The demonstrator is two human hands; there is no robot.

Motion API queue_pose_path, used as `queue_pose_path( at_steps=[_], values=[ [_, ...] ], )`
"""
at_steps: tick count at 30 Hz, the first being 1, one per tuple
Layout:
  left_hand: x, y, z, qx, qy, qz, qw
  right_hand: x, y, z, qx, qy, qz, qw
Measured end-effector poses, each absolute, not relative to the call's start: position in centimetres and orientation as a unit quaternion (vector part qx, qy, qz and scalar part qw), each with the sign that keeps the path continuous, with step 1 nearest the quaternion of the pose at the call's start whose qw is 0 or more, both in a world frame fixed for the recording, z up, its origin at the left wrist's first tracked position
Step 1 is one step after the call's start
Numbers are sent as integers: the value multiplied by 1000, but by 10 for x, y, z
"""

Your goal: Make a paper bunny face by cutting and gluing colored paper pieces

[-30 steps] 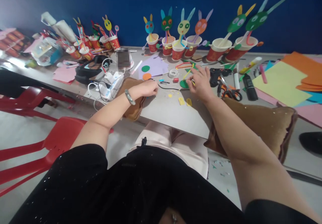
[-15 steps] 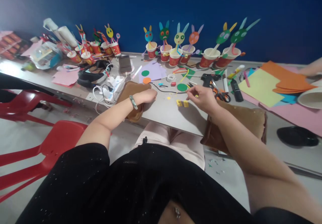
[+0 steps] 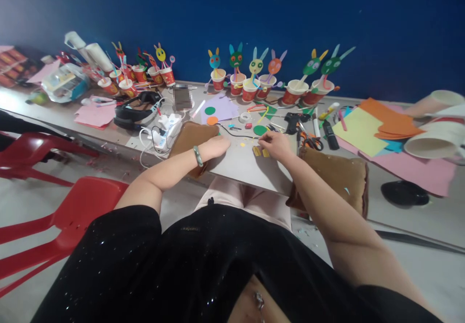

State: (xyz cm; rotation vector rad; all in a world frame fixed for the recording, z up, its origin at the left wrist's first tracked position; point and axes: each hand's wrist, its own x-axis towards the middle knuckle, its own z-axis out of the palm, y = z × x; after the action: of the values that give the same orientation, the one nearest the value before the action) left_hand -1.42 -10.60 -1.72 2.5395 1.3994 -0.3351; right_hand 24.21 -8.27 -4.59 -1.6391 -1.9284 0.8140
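Observation:
My left hand [image 3: 217,147] rests on the grey table beside a brown cushion [image 3: 189,141], its fingers curled and partly hidden; whether it holds anything does not show. My right hand [image 3: 276,145] is over the table with fingertips pinched together, and what lies between them is too small to make out. Just below those fingertips are small yellow pieces [image 3: 257,151]. A green paper disc [image 3: 260,130] lies behind the right hand. A tiny yellow scrap [image 3: 242,145] and a thin black cable [image 3: 232,134] lie between the hands.
Several red cups [image 3: 250,90] with rabbit-faced figures stand along the blue wall. A power strip [image 3: 169,131] is at left; a glue gun [image 3: 292,122], orange-handled scissors [image 3: 313,142] and a black marker [image 3: 330,135] lie right. Another cushion [image 3: 337,175] sits under my right forearm.
My right hand has moved left and slightly down, nearer the yellow pieces. My left hand has shifted slightly. The view has moved a little, and the hand at the right edge is out of sight.

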Motion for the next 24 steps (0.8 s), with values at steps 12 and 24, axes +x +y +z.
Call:
queue_pose_path(
  at_steps=[12, 24],
  values=[
    [-11, -107, -31, 847, 515, -64, 115, 198, -48, -40, -653, -727, 212, -1],
    [15, -115, -31, 829, 503, 35, 241, 188, -60, -19, -638, -741, 208, 6]
  ],
)
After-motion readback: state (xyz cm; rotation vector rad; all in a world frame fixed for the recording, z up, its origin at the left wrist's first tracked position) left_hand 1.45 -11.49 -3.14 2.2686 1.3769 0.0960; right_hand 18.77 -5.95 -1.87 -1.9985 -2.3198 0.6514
